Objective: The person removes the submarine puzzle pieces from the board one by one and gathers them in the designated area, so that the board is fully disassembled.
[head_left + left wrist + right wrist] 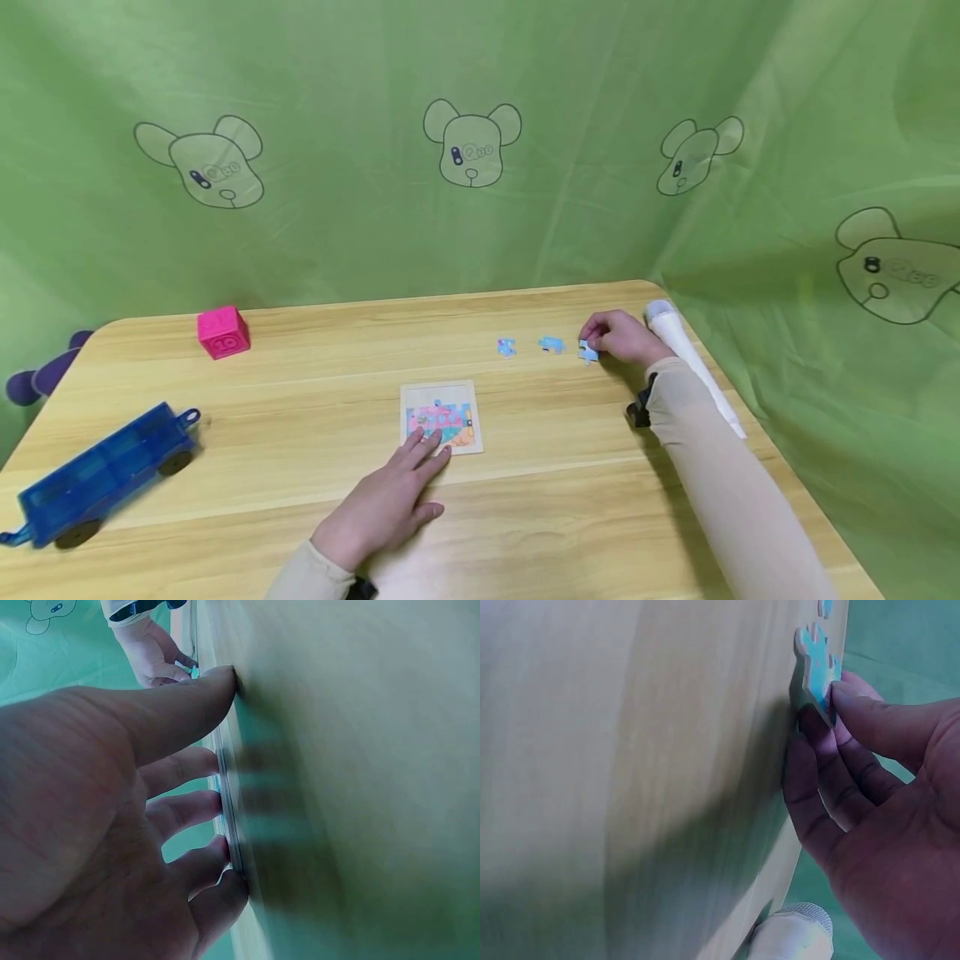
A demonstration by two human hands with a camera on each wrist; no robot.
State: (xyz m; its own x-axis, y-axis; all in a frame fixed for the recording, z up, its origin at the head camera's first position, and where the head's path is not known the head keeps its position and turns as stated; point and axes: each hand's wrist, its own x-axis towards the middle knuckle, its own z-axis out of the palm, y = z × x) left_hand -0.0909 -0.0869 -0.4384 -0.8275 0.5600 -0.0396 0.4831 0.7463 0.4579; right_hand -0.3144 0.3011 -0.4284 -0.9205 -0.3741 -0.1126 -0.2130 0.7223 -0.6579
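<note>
Right hand (621, 337) pinched a blue puzzle piece (588, 353) beyond the puzzle board (441, 417). Left hand (390, 498) lay flat, steadying that board. The thin piece could slip from so shallow a pinch.

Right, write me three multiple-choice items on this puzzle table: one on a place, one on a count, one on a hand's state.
1. Where does the pink cube stand?
A. far left of the table
B. on the puzzle board
C. beside the white microphone

2. How many loose blue puzzle pieces lie on the table apart from the one at the right hand?
A. none
B. two
C. five

3. What is the left hand doing?
A. gripping the blue toy wagon
B. resting with straight fingers on the puzzle board
C. clenched in the air

Key: 1 A, the cube sits near the far left edge; 2 B, two pieces lie left of the right hand, which pinches a third; 3 B, its fingertips lie flat on the board's near edge.
</note>
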